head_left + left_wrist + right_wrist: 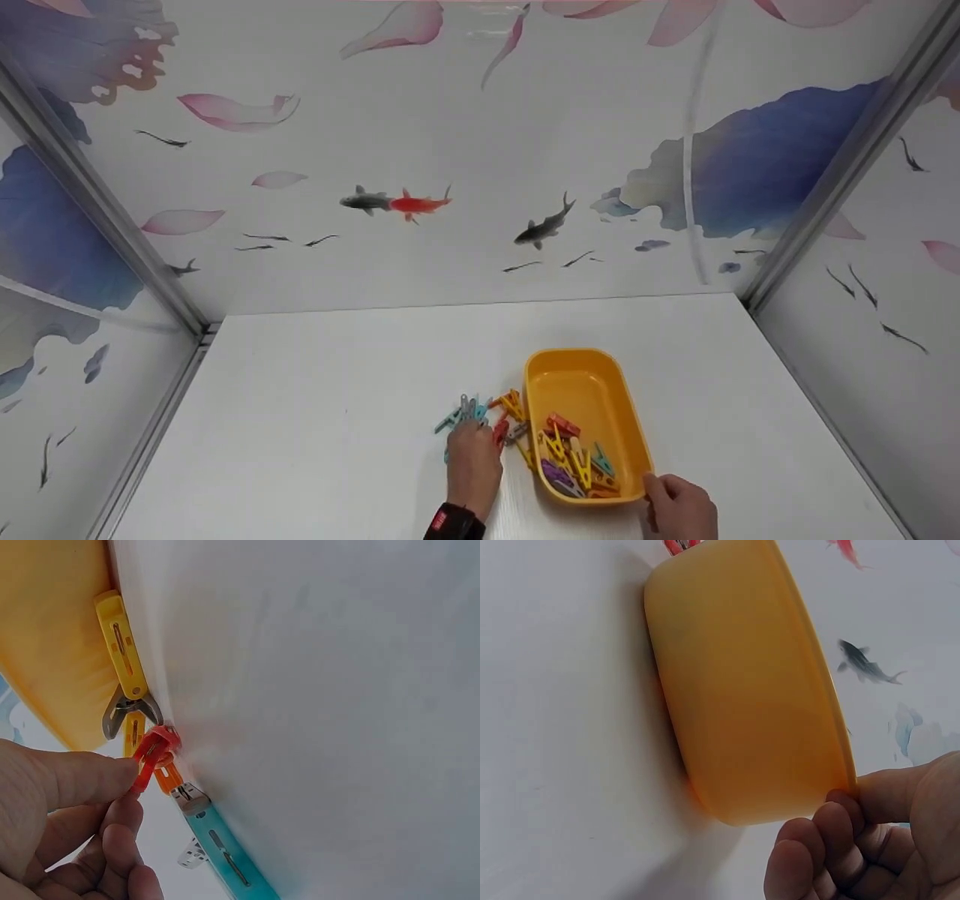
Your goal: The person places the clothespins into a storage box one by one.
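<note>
My left hand (474, 466) is over a small pile of clothespins left of the yellow tray (631, 409). In the left wrist view, its thumb and forefinger pinch a red clothespin (148, 762). Close by lie a teal clothespin (234, 855), a yellow clothespin (120, 643) and a grey clothespin (114, 714). With thumb and fingers, my right hand (684, 507) grips the tray's rim at its near right corner. Inside the tray's near half are several clothespins, among them a purple one (553, 472) and a red one (562, 424).
The white tabletop (315, 420) extends to both sides of the tray. A printed back wall (480, 150) with fish and petals rises behind it, and side panels with metal corner posts (832, 157) flank the table.
</note>
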`<state>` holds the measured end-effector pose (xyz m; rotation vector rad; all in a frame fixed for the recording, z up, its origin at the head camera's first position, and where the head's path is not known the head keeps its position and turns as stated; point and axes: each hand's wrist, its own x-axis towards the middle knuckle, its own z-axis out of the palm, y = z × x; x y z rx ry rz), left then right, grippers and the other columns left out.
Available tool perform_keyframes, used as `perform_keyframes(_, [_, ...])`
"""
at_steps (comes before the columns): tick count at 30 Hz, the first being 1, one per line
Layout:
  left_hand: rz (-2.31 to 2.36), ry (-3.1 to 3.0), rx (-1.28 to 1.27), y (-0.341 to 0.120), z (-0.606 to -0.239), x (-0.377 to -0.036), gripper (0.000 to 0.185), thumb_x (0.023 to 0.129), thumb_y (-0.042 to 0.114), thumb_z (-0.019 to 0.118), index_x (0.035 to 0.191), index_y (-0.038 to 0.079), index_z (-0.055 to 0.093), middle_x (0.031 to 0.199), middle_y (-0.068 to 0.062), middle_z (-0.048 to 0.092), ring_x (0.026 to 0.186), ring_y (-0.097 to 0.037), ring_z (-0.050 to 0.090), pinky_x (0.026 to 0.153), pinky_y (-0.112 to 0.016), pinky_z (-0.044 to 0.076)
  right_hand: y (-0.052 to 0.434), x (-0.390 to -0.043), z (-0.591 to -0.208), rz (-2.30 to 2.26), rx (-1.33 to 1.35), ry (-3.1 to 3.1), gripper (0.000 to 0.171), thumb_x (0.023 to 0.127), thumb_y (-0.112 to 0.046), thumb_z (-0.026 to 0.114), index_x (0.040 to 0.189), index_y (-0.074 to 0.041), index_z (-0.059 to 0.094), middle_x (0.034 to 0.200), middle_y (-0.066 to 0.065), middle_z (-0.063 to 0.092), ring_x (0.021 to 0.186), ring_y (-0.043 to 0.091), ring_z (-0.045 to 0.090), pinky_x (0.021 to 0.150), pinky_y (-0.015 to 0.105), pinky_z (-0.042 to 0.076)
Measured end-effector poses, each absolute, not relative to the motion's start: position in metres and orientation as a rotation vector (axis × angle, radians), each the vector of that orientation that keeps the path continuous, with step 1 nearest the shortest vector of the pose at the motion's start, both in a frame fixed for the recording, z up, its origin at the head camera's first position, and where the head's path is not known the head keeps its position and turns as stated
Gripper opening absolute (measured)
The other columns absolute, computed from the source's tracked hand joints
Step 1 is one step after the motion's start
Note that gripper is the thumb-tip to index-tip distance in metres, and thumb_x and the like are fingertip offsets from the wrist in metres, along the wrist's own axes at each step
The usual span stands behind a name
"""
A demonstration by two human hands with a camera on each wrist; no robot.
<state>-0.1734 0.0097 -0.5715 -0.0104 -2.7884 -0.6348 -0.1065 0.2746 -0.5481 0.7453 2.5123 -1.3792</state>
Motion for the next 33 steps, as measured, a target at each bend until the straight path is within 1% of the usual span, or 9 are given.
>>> perform_keyframes(6, [-0.629,-2.725,-0.029,0.005,-0.574,-0.172,0.015,0.083,-0.003,0.066,0.069,0.0,0.069,0.07,-0.005,0.059,0.071,-0.02,0.058,0.069,-0.036,0.046,0.273,-0.109,-0.547,-1.37,0.722,2.556,0.035,0.099,-0.027,0.05,0.077,-0.003,0.063,0.055,0.002,0.051,0.053,0.018,0.047,0.054,0.03,0.038])
perform_keyframes(11, [-0.662,-2.686,-0.029,0.001,-0.572,-0.171,0.009,0.084,-0.001,0.065,0.077,-0.002,0.072,0.073,-0.006,0.062,0.073,-0.021,0.059,0.068,-0.037,0.046,0.274,-0.11,-0.547,-1.37,0.718,2.551,0.035,0.099,-0.027,0.051,0.078,-0.003,0.064,0.057,0.002,0.052,0.054,0.018,0.048,0.054,0.03,0.038])
perform_keyframes(14, [-0.693,-2.664,-0.02,-0.001,-0.568,-0.17,0.008,0.083,-0.001,0.066,0.08,-0.003,0.074,0.076,-0.007,0.064,0.076,-0.022,0.061,0.071,-0.037,0.047,0.273,-0.111,-0.547,-1.359,0.722,2.551,0.035,0.099,-0.028,0.05,0.079,-0.003,0.064,0.057,0.002,0.052,0.054,0.018,0.048,0.054,0.03,0.038])
perform_keyframes(19, [-0.74,-2.672,0.015,0.0,-0.557,-0.167,0.01,0.084,0.001,0.068,0.09,-0.004,0.074,0.09,-0.01,0.067,0.089,-0.024,0.063,0.081,-0.04,0.049,0.272,-0.111,-0.547,-1.368,0.756,2.541,0.033,0.1,-0.026,0.05,0.079,-0.004,0.065,0.057,0.002,0.051,0.055,0.019,0.047,0.054,0.03,0.038])
perform_keyframes(22, [-0.763,-2.69,0.044,0.003,-0.548,-0.164,0.011,0.085,0.004,0.07,0.093,-0.003,0.074,0.095,-0.01,0.068,0.093,-0.023,0.063,0.086,-0.04,0.049,0.272,-0.111,-0.548,-1.372,0.77,2.536,0.032,0.1,-0.025,0.05,0.08,-0.004,0.065,0.057,0.002,0.05,0.055,0.019,0.047,0.054,0.03,0.038])
perform_keyframes(26, [-0.795,-2.653,0.053,0.01,-0.535,-0.159,0.005,0.084,0.004,0.071,0.08,0.001,0.072,0.081,-0.004,0.063,0.084,-0.019,0.061,0.082,-0.038,0.049,0.272,-0.112,-0.549,-1.369,0.772,2.531,0.032,0.1,-0.025,0.05,0.081,-0.004,0.065,0.057,0.002,0.05,0.055,0.02,0.047,0.054,0.031,0.038])
perform_keyframes(28, [-0.817,-2.634,0.049,0.014,-0.53,-0.157,0.009,0.083,0.004,0.072,0.074,0.004,0.07,0.073,0.0,0.055,0.078,-0.016,0.057,0.078,-0.035,0.047,0.272,-0.112,-0.549,-1.368,0.772,2.53,0.032,0.1,-0.025,0.05,0.081,-0.004,0.065,0.057,0.002,0.05,0.055,0.02,0.047,0.054,0.031,0.038])
perform_keyframes(30, [-0.845,-2.636,0.052,0.019,-0.525,-0.155,0.011,0.084,0.005,0.072,0.073,0.006,0.069,0.069,0.004,0.048,0.072,-0.012,0.05,0.073,-0.031,0.044,0.272,-0.111,-0.549,-1.368,0.773,2.528,0.032,0.1,-0.025,0.05,0.082,-0.004,0.065,0.057,0.002,0.05,0.055,0.019,0.047,0.054,0.03,0.038])
perform_keyframes(33, [-0.885,-2.653,0.037,0.027,-0.52,-0.152,0.012,0.086,0.009,0.071,0.074,0.009,0.07,0.067,0.006,0.044,0.069,-0.009,0.044,0.07,-0.029,0.039,0.272,-0.11,-0.549,-1.382,0.767,2.547,0.033,0.099,-0.025,0.051,0.079,-0.004,0.065,0.056,0.002,0.051,0.053,0.018,0.047,0.052,0.029,0.038])
